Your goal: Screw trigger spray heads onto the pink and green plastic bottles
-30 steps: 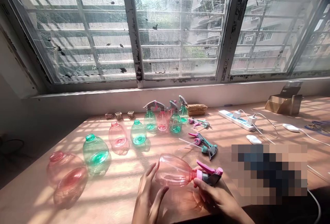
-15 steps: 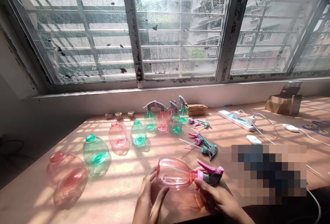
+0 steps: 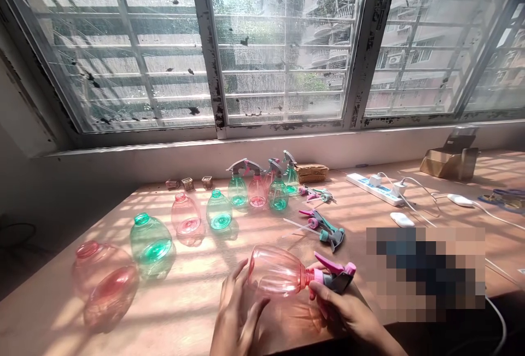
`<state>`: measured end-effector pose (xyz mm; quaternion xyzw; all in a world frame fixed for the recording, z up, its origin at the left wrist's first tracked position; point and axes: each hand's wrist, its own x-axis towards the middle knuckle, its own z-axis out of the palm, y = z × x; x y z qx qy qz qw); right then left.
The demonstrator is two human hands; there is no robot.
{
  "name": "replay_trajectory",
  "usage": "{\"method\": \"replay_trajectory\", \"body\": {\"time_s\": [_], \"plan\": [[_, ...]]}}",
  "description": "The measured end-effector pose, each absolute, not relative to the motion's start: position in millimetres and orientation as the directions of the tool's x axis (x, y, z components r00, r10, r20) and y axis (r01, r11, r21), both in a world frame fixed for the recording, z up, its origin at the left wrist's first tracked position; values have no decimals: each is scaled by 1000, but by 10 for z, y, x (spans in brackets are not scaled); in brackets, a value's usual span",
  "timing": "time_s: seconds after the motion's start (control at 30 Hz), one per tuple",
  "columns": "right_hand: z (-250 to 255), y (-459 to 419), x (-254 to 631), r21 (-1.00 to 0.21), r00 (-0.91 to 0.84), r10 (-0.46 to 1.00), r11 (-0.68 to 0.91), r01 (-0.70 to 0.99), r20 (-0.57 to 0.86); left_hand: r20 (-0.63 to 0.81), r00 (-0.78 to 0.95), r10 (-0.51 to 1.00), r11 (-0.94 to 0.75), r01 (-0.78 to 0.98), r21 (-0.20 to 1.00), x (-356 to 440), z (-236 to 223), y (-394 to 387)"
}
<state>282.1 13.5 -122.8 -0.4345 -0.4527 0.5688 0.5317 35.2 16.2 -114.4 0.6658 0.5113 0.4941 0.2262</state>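
I hold a pink see-through spray bottle on its side just above the wooden table. My left hand cups the bottle's round base with fingers curled on it. At the bottle's neck, my right hand pinches the pink collar of the grey and pink trigger head. Loose trigger heads with dip tubes lie just beyond.
Empty pink and green bottles stand at the left. Several finished spray bottles cluster near the window sill. A white power strip with cables, a cardboard box and a blurred patch lie to the right.
Both hands have kept hold of the pink bottle and its trigger head. The bottle has shifted slightly and the view has tipped a little.
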Motion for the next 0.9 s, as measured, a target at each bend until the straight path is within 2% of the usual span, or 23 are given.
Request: {"method": "replay_trajectory", "body": {"time_s": [0.1,0.27,0.37,0.57,0.67,0.77,0.83,0.9], "plan": [[-1160,134,2819,-986,-64,998,-5,-167,6,455,9,891,-406,464,787,355,-1149,156],[-858,42,2804,-983,-122,977,165,-78,174,389,-28,921,-339,439,832,355,-1120,140],[-852,39,2821,-987,-151,975,157,-33,160,360,-54,932,-307,416,856,340,-1105,155],[-1148,116,2839,-986,-57,998,-33,-161,-24,389,-2,921,-357,394,847,326,-1132,184],[-1042,93,2831,-980,-97,994,35,-194,55,376,-5,927,-345,382,857,338,-1123,172],[-864,54,2824,-988,-159,977,129,-82,141,341,-41,939,-307,345,887,346,-1109,160],[-837,47,2820,-989,-158,976,143,-44,148,320,-65,945,-285,313,906,343,-1114,161],[-917,59,2818,-988,-130,983,117,-98,129,305,-64,950,-275,294,916,336,-1134,168]]}}
